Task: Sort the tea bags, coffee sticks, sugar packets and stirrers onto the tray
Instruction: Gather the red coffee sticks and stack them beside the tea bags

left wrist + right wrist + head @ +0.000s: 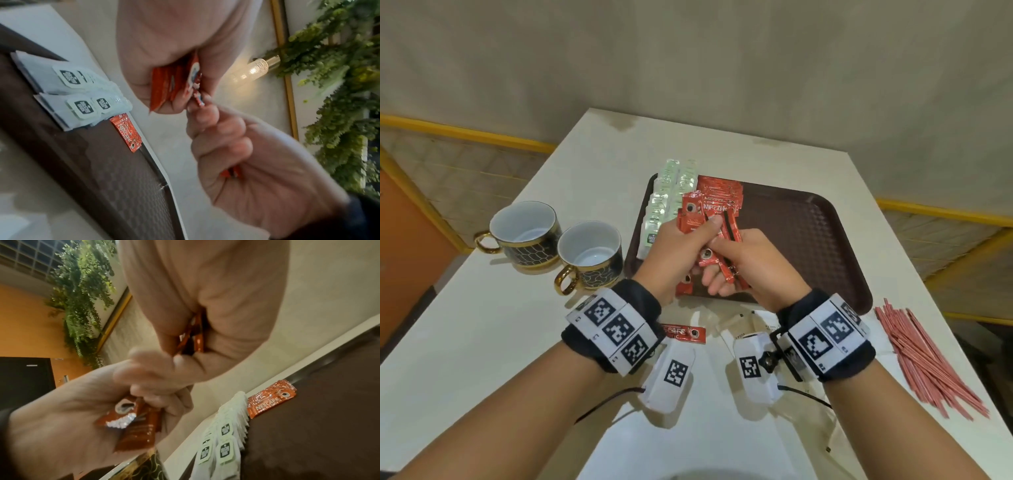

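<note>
Both hands meet over the near left part of the brown tray (pixel 808 240). My left hand (pixel 681 250) grips a fan of red coffee sticks (pixel 693 212). My right hand (pixel 750 263) pinches more red coffee sticks (pixel 729 236) beside them. White tea bags (pixel 667 202) lie in rows along the tray's left edge, with a stack of red coffee sticks (pixel 722 192) next to them. One red coffee stick (pixel 685 333) lies on the table under my left wrist. Sugar packets (pixel 743 325) lie near my right wrist. Pink stirrers (pixel 924 356) are piled at the right.
Two dark cups with gold handles (pixel 527 236) (pixel 589 255) stand left of the tray on the white table (pixel 482 342). The tray's right half is bare. A wall and yellow rail lie behind the table.
</note>
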`<state>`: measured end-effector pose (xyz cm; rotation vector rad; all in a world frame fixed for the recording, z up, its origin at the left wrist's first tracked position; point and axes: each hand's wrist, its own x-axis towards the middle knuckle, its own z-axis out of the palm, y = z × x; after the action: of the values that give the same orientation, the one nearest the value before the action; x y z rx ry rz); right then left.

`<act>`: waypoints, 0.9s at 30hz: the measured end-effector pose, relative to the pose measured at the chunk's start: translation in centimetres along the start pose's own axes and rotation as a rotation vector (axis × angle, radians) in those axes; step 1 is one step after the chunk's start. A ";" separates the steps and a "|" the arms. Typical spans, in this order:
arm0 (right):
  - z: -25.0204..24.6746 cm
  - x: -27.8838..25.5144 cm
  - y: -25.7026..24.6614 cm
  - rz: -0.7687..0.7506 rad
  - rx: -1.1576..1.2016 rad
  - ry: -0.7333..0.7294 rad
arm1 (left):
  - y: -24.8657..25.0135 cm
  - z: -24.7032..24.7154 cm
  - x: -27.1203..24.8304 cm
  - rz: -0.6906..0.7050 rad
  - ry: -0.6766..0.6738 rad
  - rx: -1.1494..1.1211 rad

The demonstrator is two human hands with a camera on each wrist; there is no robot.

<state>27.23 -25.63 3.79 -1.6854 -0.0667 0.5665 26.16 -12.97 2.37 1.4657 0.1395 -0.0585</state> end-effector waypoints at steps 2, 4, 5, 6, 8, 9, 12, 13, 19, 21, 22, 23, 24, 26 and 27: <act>-0.4 0.2 0.3 -0.020 -0.013 -0.015 | 0.1 -0.2 0.4 -0.017 -0.009 -0.041; -0.8 0.4 0.4 -0.042 0.016 -0.017 | 0.4 -0.4 0.6 -0.023 -0.026 -0.054; -1.0 0.4 0.4 -0.049 0.027 -0.012 | 0.6 -0.5 0.8 -0.020 -0.028 -0.064; -1.2 0.4 0.3 -0.054 0.031 -0.007 | 0.8 -0.7 0.9 -0.016 -0.025 -0.079; -1.6 0.4 0.4 -0.067 0.005 0.016 | 1.0 -1.0 1.3 -0.004 -0.002 -0.120; -1.8 0.4 0.3 -0.073 -0.013 0.034 | 1.1 -1.2 1.5 0.006 0.012 -0.135; -2.2 0.6 0.2 -0.087 -0.024 0.084 | 1.1 -1.5 1.7 0.041 0.044 -0.104; -2.3 0.7 0.2 -0.088 -0.014 0.100 | 1.1 -1.5 1.6 0.057 0.046 -0.091; -2.2 1.0 -0.1 0.062 0.007 0.027 | 1.3 -1.5 1.0 0.097 -0.043 -0.127; -2.0 1.0 -0.2 0.091 0.068 -0.024 | 1.5 -1.6 0.8 0.122 -0.065 -0.115; -2.1 1.0 -0.3 0.096 0.127 -0.035 | 1.6 -1.6 0.7 0.131 -0.072 -0.114; -2.2 1.0 -0.4 0.097 0.190 -0.038 | 1.6 -1.7 0.7 0.139 -0.080 -0.112; -2.3 1.0 -0.5 0.092 0.245 -0.030 | 1.7 -1.8 0.6 0.145 -0.086 -0.107; -2.8 1.0 -0.7 0.064 0.301 0.015 | 1.7 -2.0 0.4 0.134 -0.089 -0.098; -3.0 1.0 -0.8 0.041 0.302 0.042 | 1.7 -2.1 0.3 0.114 -0.078 -0.094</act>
<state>29.51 -27.90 4.46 -1.4059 0.0807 0.5419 26.54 -10.66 3.81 1.3726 -0.0047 -0.0163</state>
